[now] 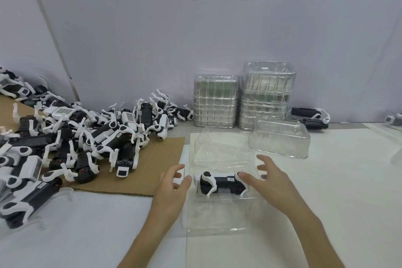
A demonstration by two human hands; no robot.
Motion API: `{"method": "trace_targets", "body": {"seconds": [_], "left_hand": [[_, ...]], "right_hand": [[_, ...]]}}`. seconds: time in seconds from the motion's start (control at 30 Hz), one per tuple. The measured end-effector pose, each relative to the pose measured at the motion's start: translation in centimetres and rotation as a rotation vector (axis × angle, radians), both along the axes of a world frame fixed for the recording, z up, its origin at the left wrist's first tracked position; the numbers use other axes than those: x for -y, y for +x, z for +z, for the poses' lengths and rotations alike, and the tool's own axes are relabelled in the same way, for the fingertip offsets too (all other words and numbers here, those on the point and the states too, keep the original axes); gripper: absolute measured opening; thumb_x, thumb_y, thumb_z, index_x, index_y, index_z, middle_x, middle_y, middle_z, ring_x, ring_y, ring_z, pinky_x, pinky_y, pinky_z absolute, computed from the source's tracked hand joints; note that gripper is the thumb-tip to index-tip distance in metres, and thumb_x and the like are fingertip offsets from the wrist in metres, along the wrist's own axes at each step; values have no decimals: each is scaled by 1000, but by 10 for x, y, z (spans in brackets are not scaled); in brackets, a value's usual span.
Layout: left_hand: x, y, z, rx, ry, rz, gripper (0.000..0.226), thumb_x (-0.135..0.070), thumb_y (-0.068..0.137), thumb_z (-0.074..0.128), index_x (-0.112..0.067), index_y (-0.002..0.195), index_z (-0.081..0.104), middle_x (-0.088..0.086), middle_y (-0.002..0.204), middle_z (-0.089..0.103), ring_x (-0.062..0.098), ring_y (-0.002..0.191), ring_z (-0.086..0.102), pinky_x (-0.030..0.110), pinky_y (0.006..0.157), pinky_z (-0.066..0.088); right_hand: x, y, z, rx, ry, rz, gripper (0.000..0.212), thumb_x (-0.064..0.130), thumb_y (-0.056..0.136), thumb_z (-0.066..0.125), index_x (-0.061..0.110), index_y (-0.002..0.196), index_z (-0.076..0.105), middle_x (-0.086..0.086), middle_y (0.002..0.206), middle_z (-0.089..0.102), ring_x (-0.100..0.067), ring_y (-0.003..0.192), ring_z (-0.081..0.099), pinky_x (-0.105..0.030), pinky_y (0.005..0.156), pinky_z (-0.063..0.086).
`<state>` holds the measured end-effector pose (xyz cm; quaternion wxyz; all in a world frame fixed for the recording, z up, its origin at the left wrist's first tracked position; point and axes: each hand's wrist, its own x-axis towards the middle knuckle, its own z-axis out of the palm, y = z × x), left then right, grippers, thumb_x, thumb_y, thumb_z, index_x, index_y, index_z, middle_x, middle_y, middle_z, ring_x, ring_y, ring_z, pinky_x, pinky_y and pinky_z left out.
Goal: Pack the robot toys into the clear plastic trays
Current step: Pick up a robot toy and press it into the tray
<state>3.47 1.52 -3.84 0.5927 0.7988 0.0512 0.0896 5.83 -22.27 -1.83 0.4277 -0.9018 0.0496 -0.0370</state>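
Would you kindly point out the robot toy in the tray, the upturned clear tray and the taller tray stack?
robot toy point(219, 184): head view, black body.
upturned clear tray point(280, 141): head view, front wall.
taller tray stack point(266, 95): head view, front wall.

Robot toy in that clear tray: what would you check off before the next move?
1. Robot toy lies inside the clear tray: ok.
2. Toy pressed fully into its recess: cannot tell, the plastic is see-through.
3. Left hand and right hand open either side of the toy, gripping nothing: ok.
4. Pile of toys waiting on the cardboard: ok.
5. Spare trays stacked by the wall: ok.
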Motion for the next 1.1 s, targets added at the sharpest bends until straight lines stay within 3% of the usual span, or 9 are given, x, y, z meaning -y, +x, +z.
{"method": "trace_targets", "body": {"seconds": [0.13,0.23,0.37,0.6,0.73,0.8,0.9,0.97,1.1], "left_hand": [[3,1,-3,3,-22,-9,21,-30,100,55,-39,118,56,-4,102,53,11,73,54,24,61,48],[4,2,1,-40,-154,-72,29,-23,106,43,-29,128,60,1,108,61,14,78,62,31,66,56],[3,-2,5,-70,-237,-99,30,-25,107,38,-26,123,63,4,109,69,16,80,71,49,84,59],[5,-7,9,-73,-240,-122,28,-24,107,40,-27,113,67,3,110,70,22,80,75,38,72,58],[4,-8,10,-100,-238,-124,29,-24,108,38,-25,112,68,2,110,70,24,80,75,35,70,57],[4,-7,11,-95,-237,-117,30,-23,108,38,-25,112,68,2,109,70,24,80,75,35,70,56],[3,-7,12,-75,-229,-107,29,-22,107,38,-24,111,67,1,108,71,23,77,74,34,68,56],[2,-7,11,-73,-228,-102,29,-22,107,39,-24,111,68,0,107,71,22,76,74,35,68,57],[0,-4,8,-81,-221,-85,30,-21,107,39,-25,109,68,0,109,70,23,77,75,37,71,56]], "right_hand": [[-17,-12,17,434,-29,55,54,34,89,70,39,138,48,18,126,62,-1,119,55,-22,95,41],[-46,-24,26,354,-132,457,57,48,96,54,45,149,34,29,148,41,11,136,34,-11,107,28],[-64,-32,7,104,-720,580,73,62,101,23,25,160,2,13,166,-6,-6,151,-14,-35,123,-2],[-46,-40,10,129,-681,530,69,60,99,36,27,157,17,14,165,12,-3,151,-9,-36,123,-5],[-33,-42,17,109,-669,362,53,36,99,44,24,147,29,7,163,21,-8,153,-3,-43,119,-18],[-43,-45,16,235,-510,296,56,20,95,49,29,147,30,13,161,20,-1,151,4,-35,122,-12],[-71,-55,14,137,148,340,56,14,93,58,47,136,40,34,142,37,26,127,28,-13,112,27],[-84,-59,6,-78,406,324,58,24,96,59,46,144,35,31,144,35,19,132,30,-10,102,32],[-64,-50,-5,-118,469,92,69,31,97,58,36,156,21,16,158,25,-2,144,24,-23,106,24]]}}
